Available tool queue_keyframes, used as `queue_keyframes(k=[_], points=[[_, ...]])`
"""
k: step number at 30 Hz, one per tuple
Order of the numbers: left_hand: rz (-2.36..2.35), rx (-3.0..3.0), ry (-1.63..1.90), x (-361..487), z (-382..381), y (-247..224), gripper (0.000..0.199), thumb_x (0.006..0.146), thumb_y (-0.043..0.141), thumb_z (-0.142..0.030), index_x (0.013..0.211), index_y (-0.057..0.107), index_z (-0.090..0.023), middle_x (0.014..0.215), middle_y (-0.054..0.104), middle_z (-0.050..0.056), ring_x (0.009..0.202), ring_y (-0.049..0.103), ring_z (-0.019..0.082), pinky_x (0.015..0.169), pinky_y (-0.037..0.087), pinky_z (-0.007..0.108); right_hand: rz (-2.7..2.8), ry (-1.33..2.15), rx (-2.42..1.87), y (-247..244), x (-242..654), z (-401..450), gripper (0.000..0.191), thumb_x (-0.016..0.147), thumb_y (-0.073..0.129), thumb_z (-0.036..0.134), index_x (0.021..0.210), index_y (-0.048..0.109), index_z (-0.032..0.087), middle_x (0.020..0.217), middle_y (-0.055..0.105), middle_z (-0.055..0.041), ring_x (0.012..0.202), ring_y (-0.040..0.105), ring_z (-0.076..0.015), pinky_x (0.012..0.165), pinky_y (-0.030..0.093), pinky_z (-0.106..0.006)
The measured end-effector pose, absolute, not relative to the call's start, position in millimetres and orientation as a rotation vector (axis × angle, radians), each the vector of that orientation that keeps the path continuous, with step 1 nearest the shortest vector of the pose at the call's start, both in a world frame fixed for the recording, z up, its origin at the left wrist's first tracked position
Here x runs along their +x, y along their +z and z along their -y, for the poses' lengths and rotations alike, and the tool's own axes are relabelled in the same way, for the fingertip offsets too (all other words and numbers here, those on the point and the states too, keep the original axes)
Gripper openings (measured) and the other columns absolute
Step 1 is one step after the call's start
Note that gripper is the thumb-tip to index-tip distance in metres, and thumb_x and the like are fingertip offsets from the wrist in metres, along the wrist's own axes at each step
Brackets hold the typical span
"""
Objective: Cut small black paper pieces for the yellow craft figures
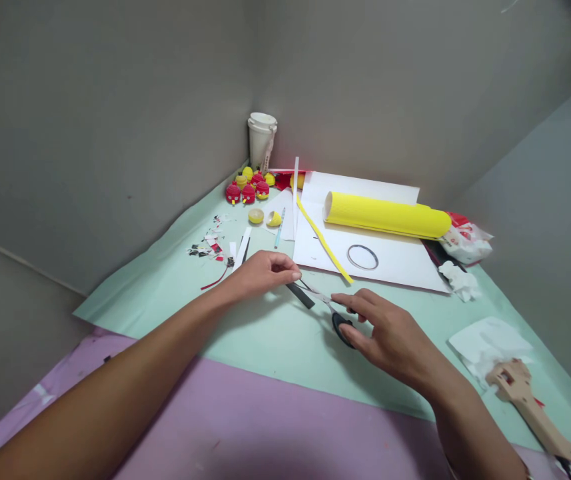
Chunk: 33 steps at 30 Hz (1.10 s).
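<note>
Near the middle of the view, my left hand [264, 272] pinches a black strip [302, 295] between thumb and fingers, its free end pointing down and right. My right hand [384, 328] holds scissors [341, 328] by their dark handles. The scissor blades point left toward my left fingertips and lie along the black strip, apparently parted around a thin edge of it. Where exactly the blades meet the strip is too small to tell.
Beyond my hands are white sheets [390, 271], a yellow roll [385, 217], a yellow strip [322, 239] and a ring [363, 257]. Red and yellow balls [248, 193] and a white cup [262, 137] stand at the back. Paper scraps [210, 245] lie left; a glue gun [530, 403] lies right.
</note>
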<state>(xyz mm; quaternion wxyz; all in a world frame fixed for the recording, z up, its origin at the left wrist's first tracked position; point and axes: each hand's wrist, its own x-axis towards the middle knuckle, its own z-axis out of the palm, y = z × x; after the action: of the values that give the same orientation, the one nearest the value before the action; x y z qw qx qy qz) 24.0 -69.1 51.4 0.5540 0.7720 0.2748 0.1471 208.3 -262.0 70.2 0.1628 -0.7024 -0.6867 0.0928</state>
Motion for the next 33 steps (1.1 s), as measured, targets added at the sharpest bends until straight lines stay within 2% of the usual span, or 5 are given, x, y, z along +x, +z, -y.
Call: queue_keyframes(k=[15,22,33], points=[[-0.654,1.714,0.307,21.3,67.2,45.9,0.030,0.078,0.061,-0.049,0.082,0.068,-0.019,0.074,0.060,0.001,0.065,0.048,0.014,0.062,0.033,0.028,1.863,0.374,-1.942,66.5,214.4,260.5,0.040,0.086,0.056,0.025,0.125,0.059,0.030,0.094,0.063,-0.0019,0.073,0.063,-0.0161,0.073,0.050,-0.030],[-0.651,1.707,0.312,22.3,67.1,43.4,0.035,0.077,0.062,-0.051,0.084,0.067,-0.018,0.073,0.058,0.000,0.065,0.047,0.013,0.062,0.033,0.028,1.842,0.389,-1.916,65.4,215.1,260.4,0.040,0.085,0.057,0.024,0.124,0.059,0.030,0.092,0.062,-0.0019,0.075,0.062,-0.0162,0.074,0.050,-0.030],[-0.676,1.678,0.316,23.9,70.7,46.5,0.028,0.078,0.061,-0.046,0.083,0.066,-0.018,0.074,0.058,0.001,0.066,0.049,0.014,0.063,0.034,0.028,1.827,0.420,-1.883,63.2,216.7,258.4,0.040,0.085,0.057,0.025,0.124,0.060,0.029,0.088,0.062,-0.0018,0.073,0.060,-0.0164,0.074,0.051,-0.031]])
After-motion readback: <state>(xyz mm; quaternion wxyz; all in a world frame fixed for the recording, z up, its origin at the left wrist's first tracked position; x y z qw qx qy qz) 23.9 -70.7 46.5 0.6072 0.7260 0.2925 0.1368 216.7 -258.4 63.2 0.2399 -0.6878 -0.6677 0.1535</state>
